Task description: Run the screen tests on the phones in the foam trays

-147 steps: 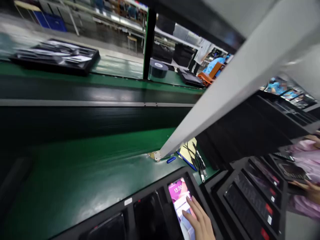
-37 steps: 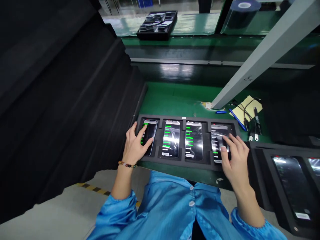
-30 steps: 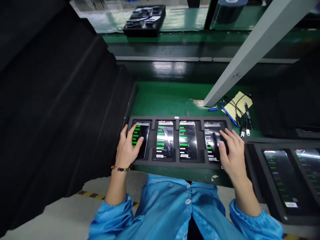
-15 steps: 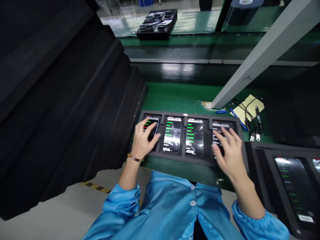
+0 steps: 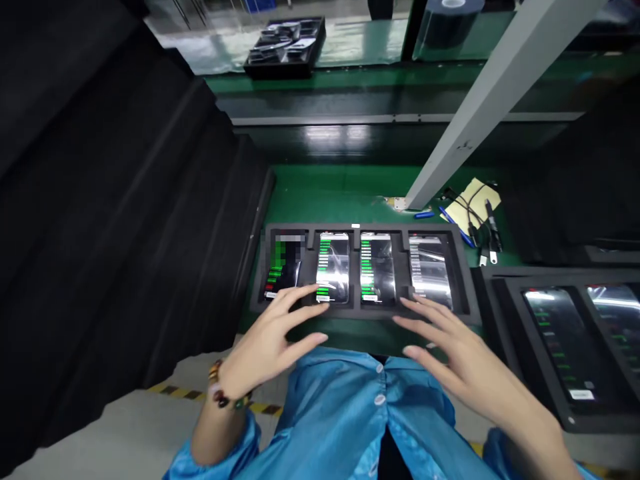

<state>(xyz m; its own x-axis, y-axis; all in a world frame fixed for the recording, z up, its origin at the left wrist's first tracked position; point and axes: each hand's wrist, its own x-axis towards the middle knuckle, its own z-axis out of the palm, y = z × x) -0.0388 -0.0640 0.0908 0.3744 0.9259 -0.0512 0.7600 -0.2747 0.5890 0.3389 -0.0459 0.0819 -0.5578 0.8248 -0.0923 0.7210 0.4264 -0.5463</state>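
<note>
A dark foam tray [image 5: 356,311] holds several phones with lit screens showing green lines. My left hand [image 5: 273,337], a beaded bracelet at its wrist, hovers at the tray's front edge, fingers spread near the bottoms of the leftmost phone [image 5: 285,270] and the second phone [image 5: 333,267]. My right hand [image 5: 450,347] is spread and holds nothing, its fingertips by the front edge between the third phone [image 5: 378,267] and the rightmost phone [image 5: 431,270]. Part of the leftmost phone's screen is pixelated.
Tall stacked black trays [image 5: 125,200] stand at the left. A second phone tray [image 5: 615,421] lies at the right. Behind are a slanted grey post [image 5: 480,113], cables and pens on yellow paper [image 5: 457,212], and a black box [image 5: 286,50] across the rail.
Both hands have moved back toward my body from the outer phones, fingers still spread. The view has shifted, and more green lines show on the screens.
</note>
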